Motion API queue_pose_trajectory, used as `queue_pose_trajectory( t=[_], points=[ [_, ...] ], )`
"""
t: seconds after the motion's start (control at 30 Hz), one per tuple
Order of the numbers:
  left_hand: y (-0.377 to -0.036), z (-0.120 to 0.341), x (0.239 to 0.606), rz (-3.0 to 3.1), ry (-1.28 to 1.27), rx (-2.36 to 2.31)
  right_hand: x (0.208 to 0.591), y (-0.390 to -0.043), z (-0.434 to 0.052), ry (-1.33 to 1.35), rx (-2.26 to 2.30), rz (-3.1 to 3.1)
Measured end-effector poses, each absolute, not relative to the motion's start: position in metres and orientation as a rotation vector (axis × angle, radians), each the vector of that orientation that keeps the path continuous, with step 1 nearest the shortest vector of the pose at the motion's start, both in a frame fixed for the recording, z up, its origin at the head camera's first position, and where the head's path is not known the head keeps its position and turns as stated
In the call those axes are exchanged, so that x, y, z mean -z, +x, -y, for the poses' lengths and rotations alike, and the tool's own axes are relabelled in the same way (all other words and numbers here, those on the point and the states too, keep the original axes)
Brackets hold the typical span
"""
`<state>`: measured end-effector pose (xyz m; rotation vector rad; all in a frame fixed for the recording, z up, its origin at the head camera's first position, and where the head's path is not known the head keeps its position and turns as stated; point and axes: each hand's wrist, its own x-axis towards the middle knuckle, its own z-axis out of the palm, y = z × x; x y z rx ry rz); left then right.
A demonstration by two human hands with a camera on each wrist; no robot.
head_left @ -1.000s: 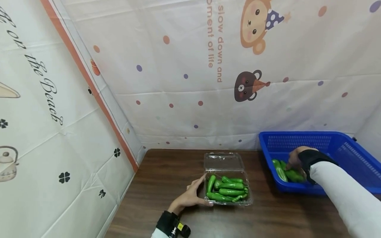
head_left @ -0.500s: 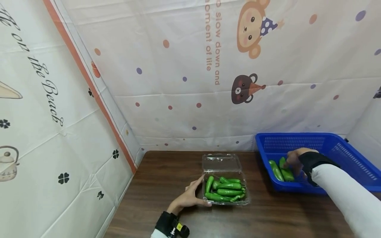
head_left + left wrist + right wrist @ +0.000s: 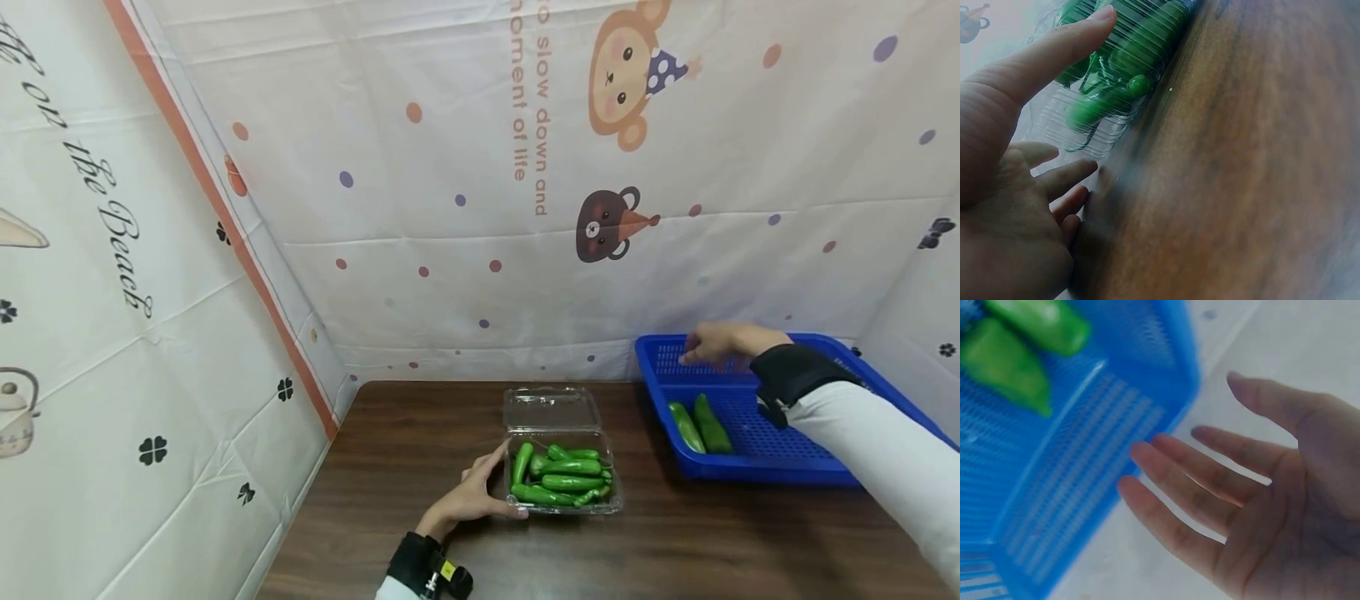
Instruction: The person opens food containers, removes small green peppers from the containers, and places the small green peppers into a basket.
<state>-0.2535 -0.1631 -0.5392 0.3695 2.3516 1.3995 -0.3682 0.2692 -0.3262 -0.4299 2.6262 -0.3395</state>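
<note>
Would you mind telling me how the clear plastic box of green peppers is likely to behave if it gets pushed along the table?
The clear plastic box looks thin-walled, so it would probably flex rather than stay stiff. It sits flat on the smooth wooden table, so it likely slides easily; the left hand steadies one side. Its lid stands open, so the heaped peppers might shift or spill if it tips.

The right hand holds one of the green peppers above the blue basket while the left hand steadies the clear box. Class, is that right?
Not quite. The right hand is open and holds nothing, as the right wrist view shows; two green peppers lie in the blue basket. The left hand steadies the clear box.
</note>
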Motion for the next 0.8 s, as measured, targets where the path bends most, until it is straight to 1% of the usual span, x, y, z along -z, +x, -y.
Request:
queue_pose_trajectory(
  t=[0.17,0.3,0.47,0.63,0.8],
  points=[
    [-0.255,0.164,0.537,-2.358,0.367,-1.406,0.306,-0.36,-0.23,-0.591,0.254,-2.779],
    [-0.255,0.165,0.538,-2.355,0.357,-1.403,0.3,-0.353,-0.198,-0.749,0.221,-2.816],
    [-0.253,0.165,0.538,-2.356,0.364,-1.397,0.302,-0.342,-0.162,-0.878,0.28,-2.774],
    [-0.252,0.164,0.536,-2.353,0.365,-1.393,0.307,-0.328,-0.133,-0.915,0.286,-2.737],
    [-0.252,0.164,0.535,-2.351,0.365,-1.395,0.314,-0.316,-0.116,-0.953,0.301,-2.702]
  ],
)
